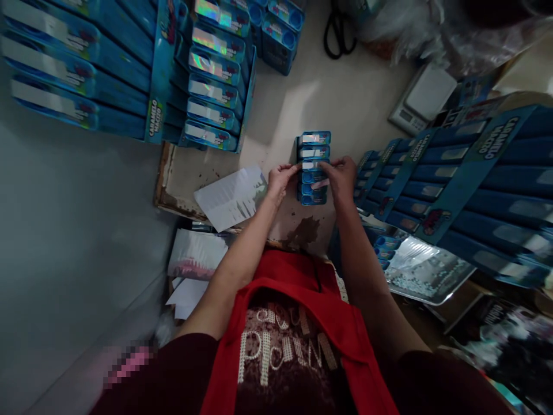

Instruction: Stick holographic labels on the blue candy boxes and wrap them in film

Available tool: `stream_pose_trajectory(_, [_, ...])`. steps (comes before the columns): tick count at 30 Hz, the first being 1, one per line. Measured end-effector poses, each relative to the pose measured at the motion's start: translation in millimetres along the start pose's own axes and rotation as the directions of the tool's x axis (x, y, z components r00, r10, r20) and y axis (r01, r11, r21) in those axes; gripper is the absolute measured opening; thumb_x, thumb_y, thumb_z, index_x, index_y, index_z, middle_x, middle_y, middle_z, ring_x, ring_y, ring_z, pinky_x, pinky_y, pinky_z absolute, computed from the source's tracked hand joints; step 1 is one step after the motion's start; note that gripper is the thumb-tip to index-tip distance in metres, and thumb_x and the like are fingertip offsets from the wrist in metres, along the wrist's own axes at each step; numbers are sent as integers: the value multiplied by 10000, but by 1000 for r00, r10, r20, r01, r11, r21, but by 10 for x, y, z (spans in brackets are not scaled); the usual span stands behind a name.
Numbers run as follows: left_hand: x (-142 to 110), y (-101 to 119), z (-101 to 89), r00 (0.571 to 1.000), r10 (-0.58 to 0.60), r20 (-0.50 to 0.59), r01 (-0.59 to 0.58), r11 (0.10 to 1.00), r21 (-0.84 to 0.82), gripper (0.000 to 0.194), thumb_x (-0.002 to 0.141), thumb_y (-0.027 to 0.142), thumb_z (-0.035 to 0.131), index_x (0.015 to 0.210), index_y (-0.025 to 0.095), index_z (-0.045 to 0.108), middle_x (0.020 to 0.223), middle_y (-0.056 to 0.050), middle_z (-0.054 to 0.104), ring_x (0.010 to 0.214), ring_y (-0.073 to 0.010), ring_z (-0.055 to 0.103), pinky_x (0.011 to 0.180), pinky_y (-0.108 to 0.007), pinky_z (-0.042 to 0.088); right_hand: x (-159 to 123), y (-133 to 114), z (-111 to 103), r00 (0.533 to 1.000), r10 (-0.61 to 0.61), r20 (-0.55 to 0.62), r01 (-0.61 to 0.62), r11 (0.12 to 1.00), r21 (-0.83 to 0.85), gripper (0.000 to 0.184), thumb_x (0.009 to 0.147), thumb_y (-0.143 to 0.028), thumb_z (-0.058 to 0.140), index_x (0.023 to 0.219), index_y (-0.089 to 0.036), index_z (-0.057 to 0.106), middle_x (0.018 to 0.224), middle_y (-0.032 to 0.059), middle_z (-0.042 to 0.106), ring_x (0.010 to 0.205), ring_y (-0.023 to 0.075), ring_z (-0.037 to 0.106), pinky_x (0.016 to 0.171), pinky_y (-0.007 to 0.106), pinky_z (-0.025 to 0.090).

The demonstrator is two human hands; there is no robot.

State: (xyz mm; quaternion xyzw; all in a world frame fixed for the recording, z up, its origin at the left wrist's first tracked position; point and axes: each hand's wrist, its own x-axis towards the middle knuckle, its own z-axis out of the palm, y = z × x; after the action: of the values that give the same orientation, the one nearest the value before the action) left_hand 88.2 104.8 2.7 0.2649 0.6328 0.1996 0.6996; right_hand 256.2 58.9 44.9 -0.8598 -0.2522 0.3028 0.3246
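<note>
A row of small blue tins point(314, 200) stands on the table in front of me. The two farthest tins have white strips on top, while the nearest ones show bare round marks. Across the third tin lies a white sticker point(309, 165). My left hand point(280, 181) is closed, its thumb and finger pinched at the sticker's left end. At the right end, my right hand point(343, 177) pinches too, with its fingertips on the tin's top. A small pale pinkish strip point(319, 184) sticks out below the right fingertips; whether the fingers hold it is unclear.
Stacked blue display boxes point(155, 75) rise at the left, and more point(453, 167) at the right. A printed sheet point(231, 196) lies left of the tins. Black scissors point(339, 34), a small scale point(425, 95) and a metal tray point(427, 271) with small pale pieces are around.
</note>
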Motion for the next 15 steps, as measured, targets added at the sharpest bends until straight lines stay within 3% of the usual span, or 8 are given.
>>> stream_pose_trajectory(3, [-197, 47, -94, 970, 179, -162, -165, 981, 100, 211, 940, 344, 792, 989, 195, 651, 947, -29, 769, 776, -126, 721, 745, -238, 585, -137, -50, -73, 1000, 5, 5, -5, 996, 89, 424, 752, -566, 829, 803, -249, 552, 686, -37, 563, 693, 190, 598, 644, 331, 522])
stream_pose_trajectory(6, [-484, 125, -199, 944, 325, -55, -315, 940, 134, 251, 955, 432, 787, 971, 194, 708, 931, -31, 776, 805, -133, 724, 751, -226, 579, -269, -114, -113, 1000, -13, 9, 12, 991, 131, 468, 781, -648, 798, 821, -250, 555, 705, -26, 567, 694, 193, 615, 611, 320, 518])
stream_pose_trajectory(8, [-658, 159, -238, 958, 271, 88, -277, 959, 60, 377, 913, 540, 825, 1017, 186, 747, 932, -41, 788, 758, -132, 719, 713, -228, 582, -346, -174, -107, 999, -31, 6, 30, 990, 140, 494, 781, -679, 792, 816, -245, 558, 715, -20, 575, 695, 184, 614, 611, 310, 513])
stream_pose_trajectory(11, [-824, 160, -249, 954, 96, 284, -89, 995, -38, 605, 768, 661, 913, 1084, 169, 763, 938, -55, 793, 679, -125, 709, 652, -237, 586, -446, -259, -66, 999, -36, 16, 33, 986, 163, 508, 783, -690, 793, 794, -245, 548, 690, -32, 562, 653, 160, 590, 593, 291, 495])
stream_pose_trajectory(13, [-874, 134, -249, 945, 35, 325, -17, 998, -58, 643, 664, 659, 975, 1007, 158, 763, 866, -43, 773, 664, -126, 705, 640, -239, 586, -501, -287, -42, 999, -21, 36, 15, 984, 178, 507, 801, -691, 780, 786, -248, 533, 667, -43, 545, 616, 150, 577, 575, 285, 487])
stream_pose_trajectory(15, [-892, 106, -265, 955, 19, 295, 3, 997, -77, 597, 628, 628, 999, 892, 157, 742, 797, -29, 752, 648, -120, 692, 642, -239, 586, -541, -283, -42, 998, -2, 70, -12, 980, 197, 492, 803, -676, 777, 814, -246, 539, 671, -48, 552, 610, 150, 586, 586, 290, 501])
